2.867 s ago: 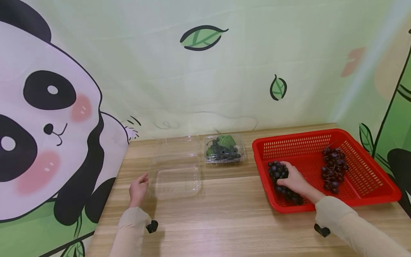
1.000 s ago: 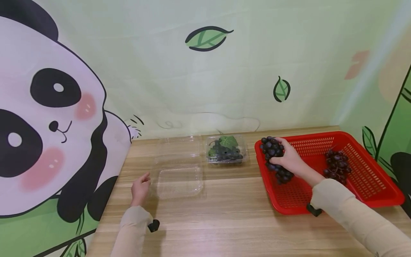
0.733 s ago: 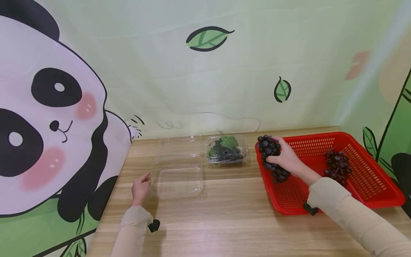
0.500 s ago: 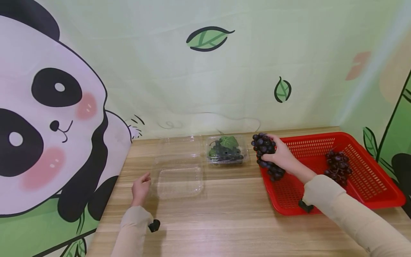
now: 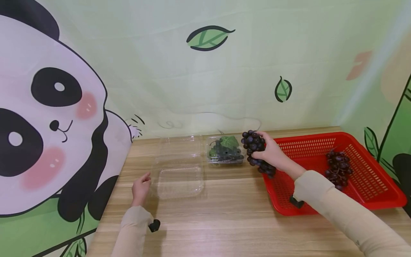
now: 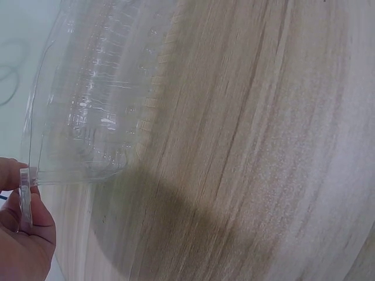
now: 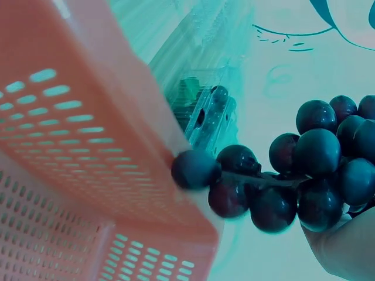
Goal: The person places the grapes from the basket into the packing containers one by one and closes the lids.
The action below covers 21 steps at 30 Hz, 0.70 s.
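Note:
My right hand (image 5: 273, 152) grips a bunch of dark grapes (image 5: 253, 142) over the left rim of the red basket (image 5: 300, 211). The lower grapes overlap that rim in the head view. From the right wrist, the grape bunch (image 7: 319, 155) hangs close beside the basket wall, its stem showing between the berries. My left hand (image 5: 140, 188) is at the left side of an open clear plastic clamshell container (image 5: 179, 185), lid folded back. In the left wrist view, the thumb and fingers pinch a small edge tab of the clamshell (image 6: 88, 123).
A second bunch of reddish grapes (image 5: 338, 167) lies in the basket's right half. Behind, between clamshell and basket, stands a shut clear box (image 5: 224, 159) with dark grapes and a green leaf. A printed cloth wall (image 5: 160, 71) borders the wooden table (image 5: 218, 228) at the back.
My right hand has lifted the grape bunch off the basket floor and carried it leftward to the rim, nearing the filled box. The left hand stays at the clamshell.

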Motion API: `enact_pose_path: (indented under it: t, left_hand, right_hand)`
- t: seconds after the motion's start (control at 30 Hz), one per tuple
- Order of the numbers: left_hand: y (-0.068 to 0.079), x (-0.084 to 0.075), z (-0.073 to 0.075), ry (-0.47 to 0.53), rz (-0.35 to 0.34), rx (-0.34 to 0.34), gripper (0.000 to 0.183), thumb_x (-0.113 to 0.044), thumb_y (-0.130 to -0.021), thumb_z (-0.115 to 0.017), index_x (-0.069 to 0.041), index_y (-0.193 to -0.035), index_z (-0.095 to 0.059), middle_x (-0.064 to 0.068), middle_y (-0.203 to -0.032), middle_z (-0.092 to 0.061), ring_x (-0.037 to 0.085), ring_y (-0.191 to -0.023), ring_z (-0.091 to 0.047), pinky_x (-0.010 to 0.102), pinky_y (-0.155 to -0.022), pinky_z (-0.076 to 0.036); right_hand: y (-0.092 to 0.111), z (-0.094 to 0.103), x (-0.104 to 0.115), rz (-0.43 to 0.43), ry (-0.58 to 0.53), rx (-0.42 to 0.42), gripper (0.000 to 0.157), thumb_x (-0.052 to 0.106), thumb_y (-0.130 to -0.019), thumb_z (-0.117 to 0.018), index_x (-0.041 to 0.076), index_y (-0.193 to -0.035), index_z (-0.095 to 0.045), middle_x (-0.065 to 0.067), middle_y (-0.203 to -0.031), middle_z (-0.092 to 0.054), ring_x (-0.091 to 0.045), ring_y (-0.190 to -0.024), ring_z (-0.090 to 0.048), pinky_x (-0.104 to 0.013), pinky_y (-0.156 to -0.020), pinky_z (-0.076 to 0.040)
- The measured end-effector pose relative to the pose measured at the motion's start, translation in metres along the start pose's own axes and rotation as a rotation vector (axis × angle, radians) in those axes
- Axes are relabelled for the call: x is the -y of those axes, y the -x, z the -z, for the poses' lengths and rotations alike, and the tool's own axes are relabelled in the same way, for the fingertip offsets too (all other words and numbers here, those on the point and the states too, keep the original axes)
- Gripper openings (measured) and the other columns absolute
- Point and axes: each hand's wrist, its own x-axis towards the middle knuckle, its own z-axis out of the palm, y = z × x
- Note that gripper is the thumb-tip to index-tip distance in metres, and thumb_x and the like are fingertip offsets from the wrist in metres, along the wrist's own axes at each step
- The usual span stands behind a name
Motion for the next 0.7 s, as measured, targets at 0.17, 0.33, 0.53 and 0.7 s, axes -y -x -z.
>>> enact_pose_path:
  t: [0.17, 0.33, 0.53, 0.7]
  left_hand:
    - [-0.001, 0.001, 0.0, 0.004, 0.007, 0.009, 0.037, -0.005, -0.084, -0.048, -0.002, -0.12, -0.053, 0.021, -0.109, -0.058, 0.028, -0.1, -0.05, 0.027, -0.075, -0.035]
    - [-0.002, 0.001, 0.0, 0.005, 0.011, 0.012, 0.037, -0.005, -0.084, -0.047, -0.003, -0.121, -0.053, 0.021, -0.11, -0.058, 0.028, -0.1, -0.051, 0.027, -0.075, -0.035]
    - [-0.002, 0.001, 0.001, 0.004, 0.006, 0.019, 0.037, -0.005, -0.085, -0.046, -0.002, -0.122, -0.052, 0.021, -0.11, -0.058, 0.028, -0.099, -0.05, 0.026, -0.074, -0.035]
    - [-0.003, 0.001, 0.001, 0.007, 0.007, 0.029, 0.037, -0.004, -0.085, -0.046, -0.002, -0.122, -0.052, 0.021, -0.111, -0.057, 0.027, -0.099, -0.05, 0.025, -0.073, -0.035]
  right_hand:
    - [-0.003, -0.004, 0.008, 0.005, -0.013, 0.016, 0.073, 0.006, -0.073, -0.059, 0.005, -0.136, -0.021, -0.025, -0.135, -0.029, -0.04, -0.116, -0.038, -0.055, -0.092, -0.036]
    - [-0.006, -0.008, 0.014, 0.022, -0.021, 0.027, 0.073, 0.006, -0.073, -0.06, 0.005, -0.135, -0.022, -0.025, -0.133, -0.031, -0.039, -0.116, -0.038, -0.055, -0.092, -0.035]
    - [-0.01, -0.016, 0.019, 0.059, -0.055, 0.029, 0.071, 0.003, -0.071, -0.061, 0.004, -0.133, -0.026, -0.024, -0.131, -0.032, -0.038, -0.115, -0.038, -0.054, -0.092, -0.035]
    - [-0.015, -0.022, 0.019, 0.06, -0.07, 0.042, 0.07, 0.002, -0.071, -0.06, 0.004, -0.133, -0.026, -0.024, -0.131, -0.033, -0.038, -0.115, -0.039, -0.053, -0.092, -0.036]
